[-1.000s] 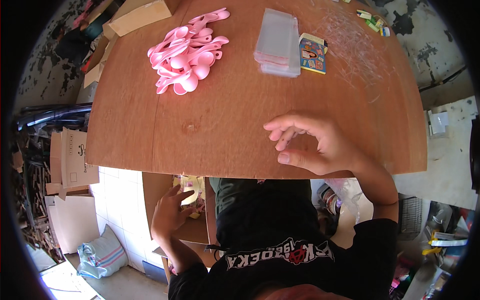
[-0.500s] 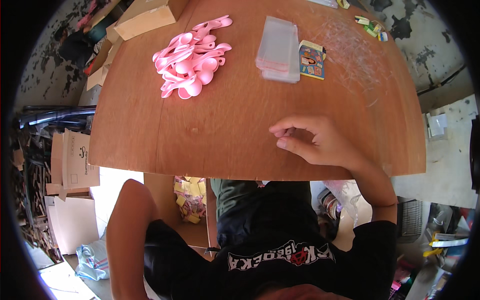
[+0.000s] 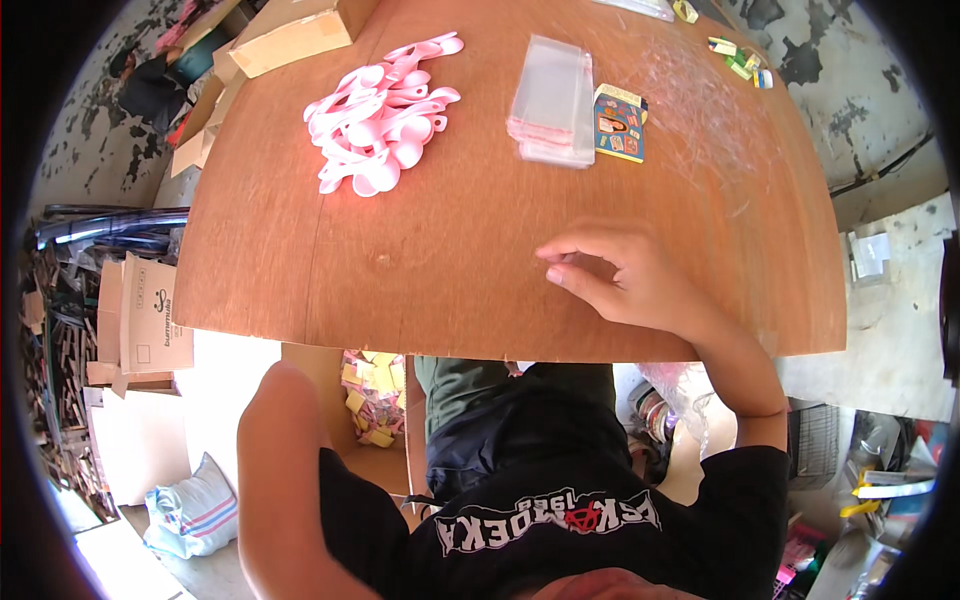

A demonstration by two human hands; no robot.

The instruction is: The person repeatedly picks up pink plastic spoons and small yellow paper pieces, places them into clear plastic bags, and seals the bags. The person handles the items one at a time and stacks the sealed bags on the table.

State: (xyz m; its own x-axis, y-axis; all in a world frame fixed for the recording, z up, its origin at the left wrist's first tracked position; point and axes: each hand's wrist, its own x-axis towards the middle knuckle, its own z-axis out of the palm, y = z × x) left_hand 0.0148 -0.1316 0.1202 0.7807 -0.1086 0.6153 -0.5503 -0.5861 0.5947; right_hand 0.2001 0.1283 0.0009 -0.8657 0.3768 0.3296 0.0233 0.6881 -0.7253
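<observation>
Clear bags (image 3: 553, 90) beside printed card (image 3: 622, 128)

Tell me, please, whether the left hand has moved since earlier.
Yes: the left hand has moved from the cardboard box, past the picture's lower edge, out of view.

It looks like a small makeshift workshop: beneath the person's right hand (image 3: 625, 278) is a wooden table (image 3: 440, 280), with pink spoons (image 3: 365, 130) heaped ahead and to the hand's left, clear sleeves (image 3: 553, 90) stacked nearly straight ahead. Well left stand a carton (image 3: 150, 330) and a bulging sack (image 3: 195, 512); beyond, rightward, the wall (image 3: 845, 85) is patchy.
</observation>
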